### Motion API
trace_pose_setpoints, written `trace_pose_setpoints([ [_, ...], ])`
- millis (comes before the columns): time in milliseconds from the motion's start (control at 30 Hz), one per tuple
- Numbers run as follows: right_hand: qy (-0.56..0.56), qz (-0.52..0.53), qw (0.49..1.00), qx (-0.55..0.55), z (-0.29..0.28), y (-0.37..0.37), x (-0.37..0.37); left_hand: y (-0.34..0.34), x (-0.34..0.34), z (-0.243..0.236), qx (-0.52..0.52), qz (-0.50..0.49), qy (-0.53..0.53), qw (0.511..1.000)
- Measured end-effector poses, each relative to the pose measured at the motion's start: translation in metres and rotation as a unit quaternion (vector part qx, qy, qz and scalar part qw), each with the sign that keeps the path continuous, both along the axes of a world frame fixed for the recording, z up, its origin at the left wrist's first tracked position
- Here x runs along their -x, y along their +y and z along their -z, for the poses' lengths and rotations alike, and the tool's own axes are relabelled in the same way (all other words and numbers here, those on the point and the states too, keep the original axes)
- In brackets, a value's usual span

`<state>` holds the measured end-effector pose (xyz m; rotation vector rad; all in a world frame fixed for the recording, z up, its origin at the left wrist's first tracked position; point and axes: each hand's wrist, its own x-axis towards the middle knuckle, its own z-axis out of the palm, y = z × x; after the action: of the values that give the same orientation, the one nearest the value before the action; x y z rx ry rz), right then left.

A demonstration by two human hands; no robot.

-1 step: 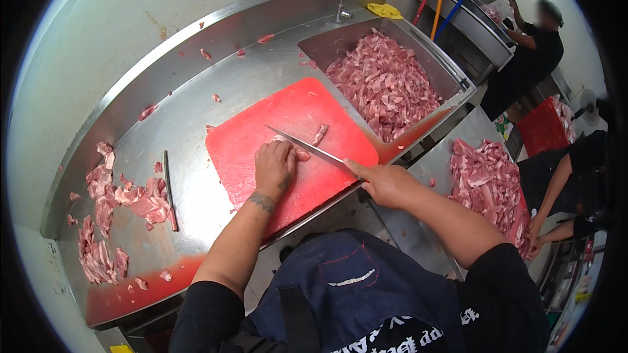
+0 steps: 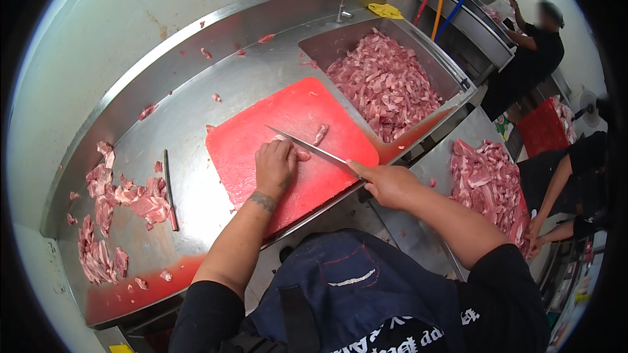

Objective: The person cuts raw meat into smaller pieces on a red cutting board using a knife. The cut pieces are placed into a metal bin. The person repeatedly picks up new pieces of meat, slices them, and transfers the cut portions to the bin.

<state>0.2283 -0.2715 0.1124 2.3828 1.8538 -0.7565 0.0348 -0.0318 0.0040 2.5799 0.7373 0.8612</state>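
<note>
My right hand (image 2: 391,184) is closed around the handle of a long knife, near the front right edge of a red cutting board (image 2: 248,121). The knife's blade (image 2: 314,150) points up and left across the board, right beside the fingers of my left hand (image 2: 275,163). Those fingers are curled down on a piece of raw meat (image 2: 303,156), mostly hidden beneath them. Beyond the blade lies a loose strip of meat (image 2: 320,134).
A sink basin (image 2: 320,44) heaped with cut meat (image 2: 386,85) adjoins the board. Larger meat pieces (image 2: 150,202) and a dark rod (image 2: 170,189) lie left on the steel counter (image 2: 190,117). At right, a co-worker's hands (image 2: 535,238) touch another meat pile (image 2: 484,180). Another person stands farther back.
The knife and my right hand have shifted very slightly to the right. My left hand stays in place on the meat.
</note>
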Motion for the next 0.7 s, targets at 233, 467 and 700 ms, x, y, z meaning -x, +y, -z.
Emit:
trace_pose_setpoints([
  [233,-0.027,0.002,0.998,0.053,-0.012,0.015,-0.006,0.01,-0.013,0.007,-0.014,-0.028,0.001,1.0],
  [467,0.024,-0.045,0.992,-0.119,0.048,0.157,0.009,0.01,-0.016,0.006,-0.04,-0.015,0.036,0.998],
  [700,0.037,-0.028,0.997,-0.054,0.051,0.13,-0.006,0.005,0.0,0.009,-0.03,-0.004,-0.037,0.999],
])
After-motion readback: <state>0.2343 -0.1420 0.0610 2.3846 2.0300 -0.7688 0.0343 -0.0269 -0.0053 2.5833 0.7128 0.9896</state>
